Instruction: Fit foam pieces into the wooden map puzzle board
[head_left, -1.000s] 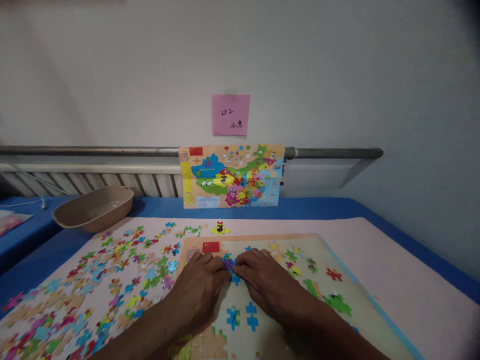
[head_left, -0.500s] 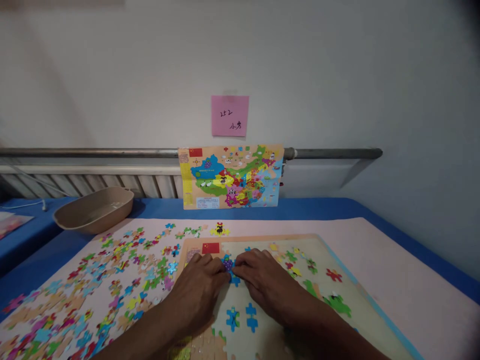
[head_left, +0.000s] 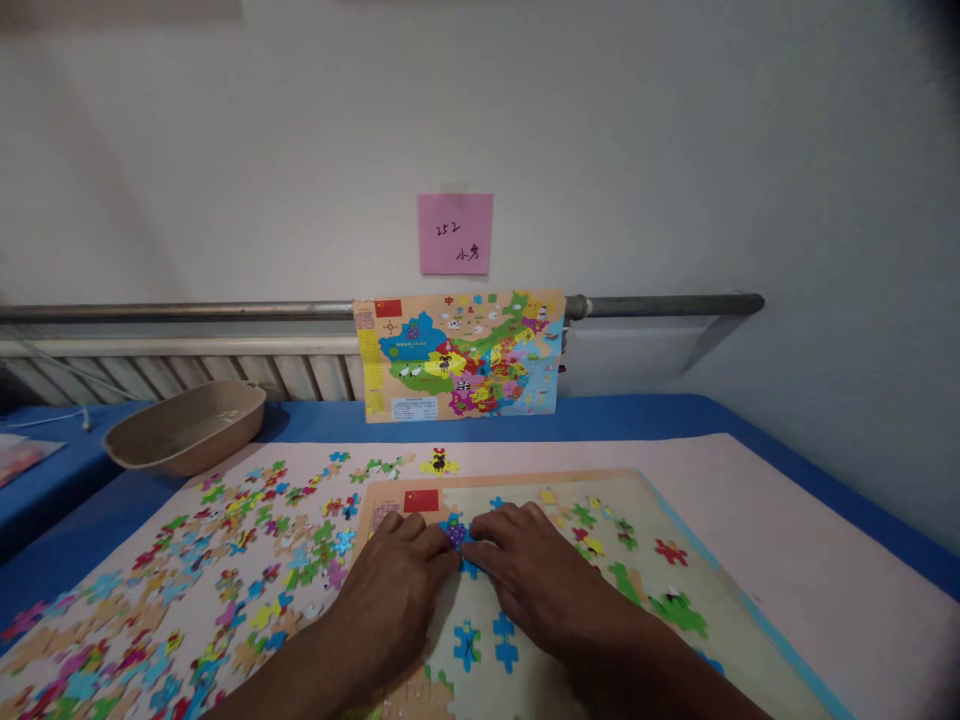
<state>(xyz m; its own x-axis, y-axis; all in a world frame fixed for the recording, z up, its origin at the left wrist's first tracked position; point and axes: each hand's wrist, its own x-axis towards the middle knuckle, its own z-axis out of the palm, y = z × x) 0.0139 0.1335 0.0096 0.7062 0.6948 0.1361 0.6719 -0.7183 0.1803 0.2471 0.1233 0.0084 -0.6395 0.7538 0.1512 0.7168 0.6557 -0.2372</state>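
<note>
Blue jigsaw puzzle pieces with a purple grape picture [head_left: 455, 534] lie on the puzzle board [head_left: 637, 640], between my two hands. My left hand [head_left: 397, 575] holds their left edge, fingers curled and thumb pressed in. From the other side my right hand [head_left: 525, 560] pinches them, its fingertips close to those of the left. The fingers hide part of these pieces. Below the hands, a blue piece with a black mark [head_left: 466, 645] and joined blue pieces [head_left: 505, 642] rest apart on the board. A red flag section [head_left: 421, 500] sits in the upper left corner.
Many loose puzzle pieces [head_left: 135, 600] cover the pink sheet on the left. A yellow piece [head_left: 439, 462] lies above the board. Green pieces [head_left: 679, 612] and a red piece [head_left: 670, 552] are on its right. A map picture [head_left: 461, 360] stands behind; a tan basin [head_left: 187, 430] is back left.
Both hands stay at the grape pieces with only small finger shifts. The right fingertips have edged slightly left, and the view has tilted a little.
</note>
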